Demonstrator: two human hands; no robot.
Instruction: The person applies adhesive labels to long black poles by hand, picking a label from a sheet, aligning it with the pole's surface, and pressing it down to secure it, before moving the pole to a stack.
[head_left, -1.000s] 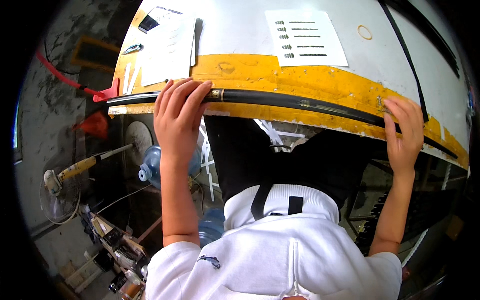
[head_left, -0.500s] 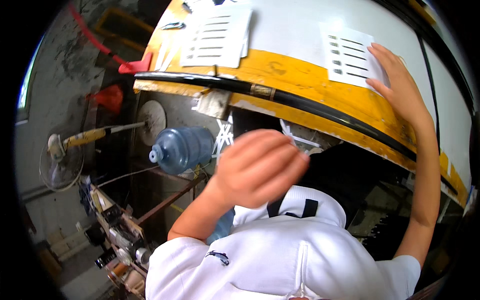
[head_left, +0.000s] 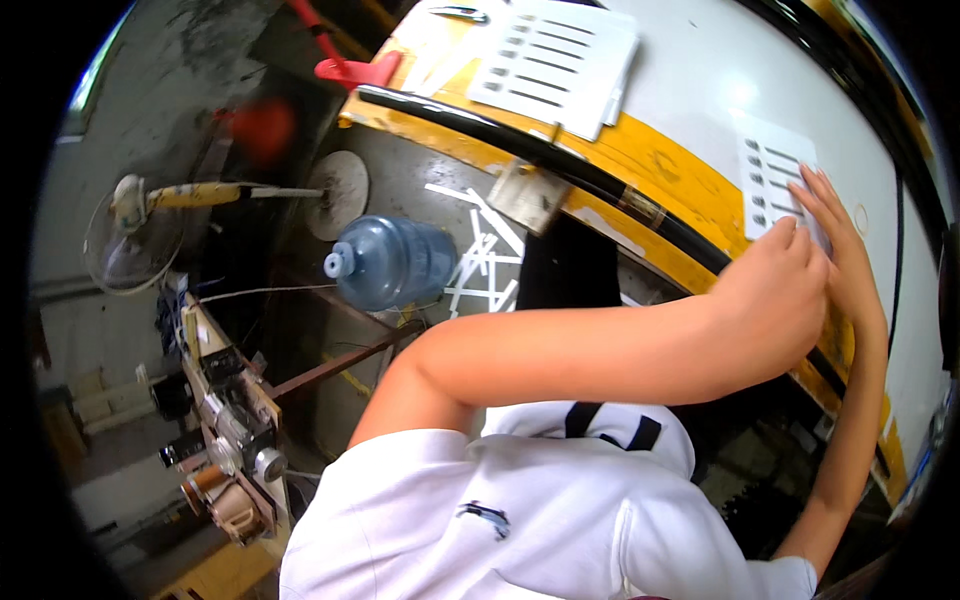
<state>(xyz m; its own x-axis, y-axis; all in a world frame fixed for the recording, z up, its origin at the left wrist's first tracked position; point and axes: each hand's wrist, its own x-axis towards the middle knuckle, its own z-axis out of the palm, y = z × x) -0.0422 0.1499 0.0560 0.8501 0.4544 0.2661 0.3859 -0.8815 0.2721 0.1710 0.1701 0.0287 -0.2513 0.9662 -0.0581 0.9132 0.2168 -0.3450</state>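
Note:
A white sheet with a row of dark bars (head_left: 770, 170) lies near the right part of the table, over its yellow edge band. My right hand (head_left: 845, 250) rests at the sheet's right side, fingers stretched out over it. Reaching across my body, my left hand (head_left: 775, 300) is at the sheet's near edge, close beside the right hand. Its fingers are curled together, and what they hold, if anything, is hidden. Further left on the table sits a small stack of similar white barred sheets (head_left: 550, 65).
A long black rounded bar (head_left: 470, 125) runs along the table's (head_left: 670, 165) near edge. A folding knife (head_left: 458, 14) and a red clamp-like piece (head_left: 360, 72) lie at the left end. Below are a blue water jug (head_left: 395, 262), scattered white strips (head_left: 490, 240) and a standing fan (head_left: 135, 220).
My left hand has swung from in front of my chest to the right, arriving at the sheet beside my right hand. The view has shifted, so the table appears lower and further right.

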